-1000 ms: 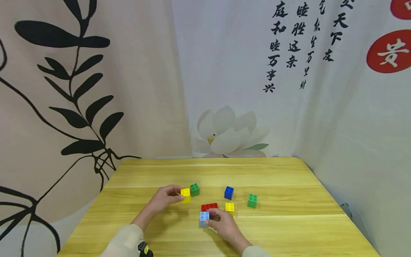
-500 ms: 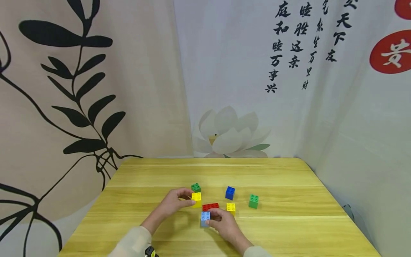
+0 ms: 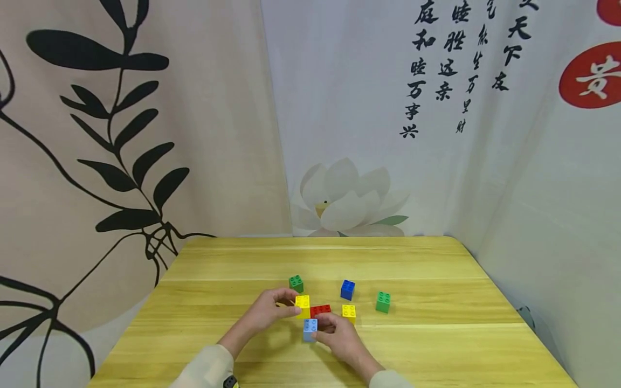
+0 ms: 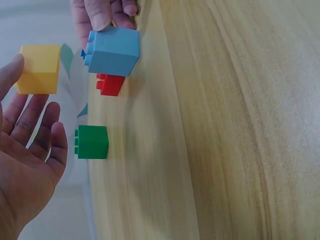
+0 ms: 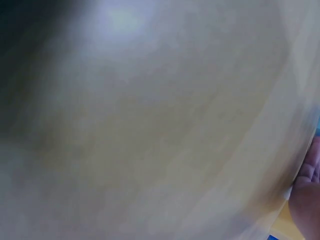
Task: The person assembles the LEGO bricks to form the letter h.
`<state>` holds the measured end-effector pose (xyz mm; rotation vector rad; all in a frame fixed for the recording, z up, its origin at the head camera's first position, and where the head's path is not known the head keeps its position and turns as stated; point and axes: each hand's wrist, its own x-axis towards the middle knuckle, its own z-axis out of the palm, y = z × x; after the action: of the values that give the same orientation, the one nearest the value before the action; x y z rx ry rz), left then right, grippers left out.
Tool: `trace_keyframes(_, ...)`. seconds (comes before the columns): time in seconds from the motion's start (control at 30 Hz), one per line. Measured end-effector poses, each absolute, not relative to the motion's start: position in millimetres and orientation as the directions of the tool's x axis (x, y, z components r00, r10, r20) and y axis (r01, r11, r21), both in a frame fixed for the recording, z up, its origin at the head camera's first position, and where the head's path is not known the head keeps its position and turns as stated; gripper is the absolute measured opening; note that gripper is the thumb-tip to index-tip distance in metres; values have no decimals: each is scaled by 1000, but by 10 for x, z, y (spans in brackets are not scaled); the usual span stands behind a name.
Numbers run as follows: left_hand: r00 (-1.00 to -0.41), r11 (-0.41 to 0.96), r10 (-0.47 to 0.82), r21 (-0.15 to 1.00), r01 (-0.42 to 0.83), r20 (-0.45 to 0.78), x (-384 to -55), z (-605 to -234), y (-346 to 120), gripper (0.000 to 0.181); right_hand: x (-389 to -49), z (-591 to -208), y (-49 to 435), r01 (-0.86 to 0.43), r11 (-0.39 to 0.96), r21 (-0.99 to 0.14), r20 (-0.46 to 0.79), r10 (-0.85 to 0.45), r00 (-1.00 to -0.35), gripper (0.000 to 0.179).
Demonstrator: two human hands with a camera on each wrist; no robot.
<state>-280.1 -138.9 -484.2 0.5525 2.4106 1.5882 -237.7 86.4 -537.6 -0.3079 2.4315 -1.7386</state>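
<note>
My left hand (image 3: 269,311) pinches a yellow toy brick (image 3: 303,306) between thumb and fingers; in the left wrist view this yellow brick (image 4: 40,69) is raised off the table. Just to its right, my right hand (image 3: 341,337) grips a light blue brick (image 3: 310,330) by its right side, studs up. Behind the light blue brick lies a red brick (image 3: 320,310), partly covered by the right hand and the yellow brick. The left wrist view shows the light blue brick (image 4: 115,51) in front of the red one (image 4: 110,85). Only the edge of the right hand (image 5: 307,187) enters the right wrist view.
On the wooden table (image 3: 233,258) stand a green brick (image 3: 296,283) behind the left hand, a dark blue brick (image 3: 347,290), a second yellow brick (image 3: 349,314) beside the right hand and another green brick (image 3: 383,302) farther right. A printed curtain (image 3: 233,134) hangs behind the table.
My left hand has carried its yellow brick to the right and nearer, from beside the left green brick to beside the red and light blue bricks. The right hand has stayed nearly still.
</note>
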Motion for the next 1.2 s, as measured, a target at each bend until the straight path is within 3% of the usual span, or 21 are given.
trace_keyframes(1.2,-894,349,447,913,210,35,-2697,-5031,-1249,30,-2389,-5398,886,-117,295,-948,34,-272,-962,33)
